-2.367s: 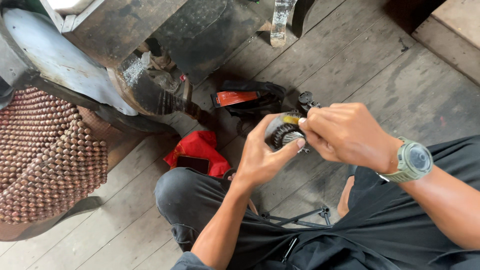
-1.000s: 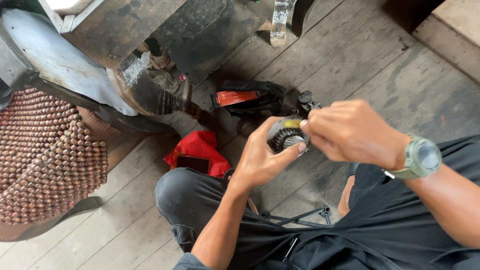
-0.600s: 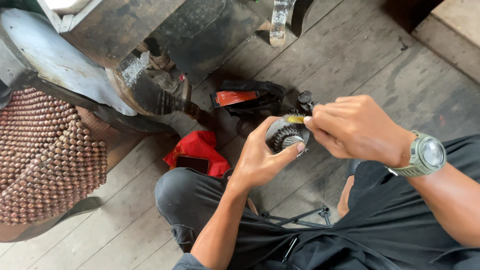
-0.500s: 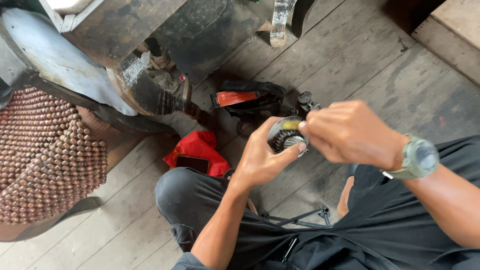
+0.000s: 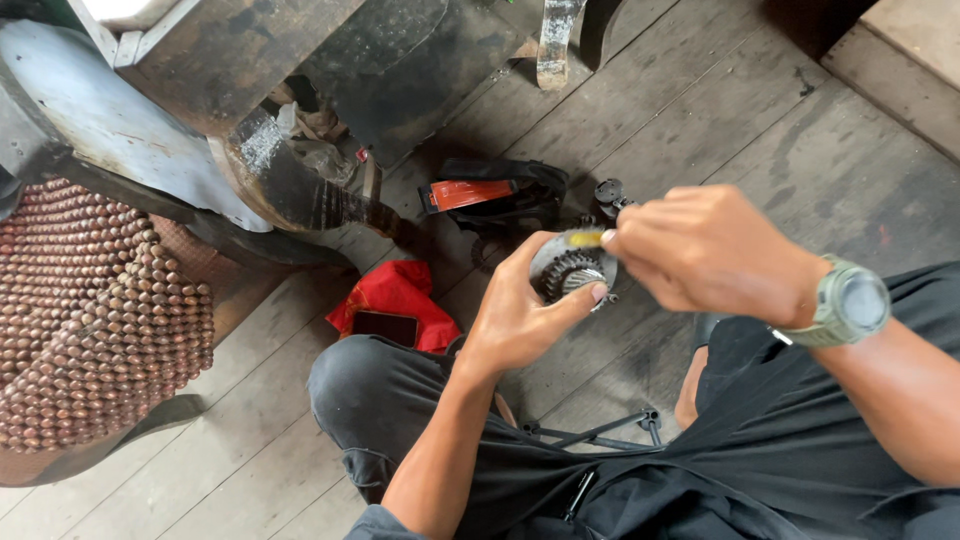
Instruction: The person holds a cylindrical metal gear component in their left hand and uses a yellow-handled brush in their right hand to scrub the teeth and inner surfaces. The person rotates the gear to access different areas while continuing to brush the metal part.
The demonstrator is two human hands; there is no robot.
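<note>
Worn grey floorboards (image 5: 700, 120) are lying under the seated person, whose dark trousers are filling the near edge. Just beyond the knee, the left hand (image 5: 520, 315) is cupping one toothed gear (image 5: 570, 270), thumb and fingers wrapped round its rim, holding it above the floor. The right hand (image 5: 705, 250), with one green watch (image 5: 850, 303) on its wrist, is closed on one small yellow-tipped tool (image 5: 585, 239), its tip touching the gear's top edge. Left of the knee, one red cloth (image 5: 395, 290) with one phone (image 5: 385, 326) on it is lying. Farther off, one black-and-orange tool (image 5: 490, 195) is resting, with one beaded seat mat (image 5: 90, 310) far left. As I judge it, the tip could be slipping off the teeth toward the thumb, since the gear is held only by fingers, or the gear could be dropping.
</note>
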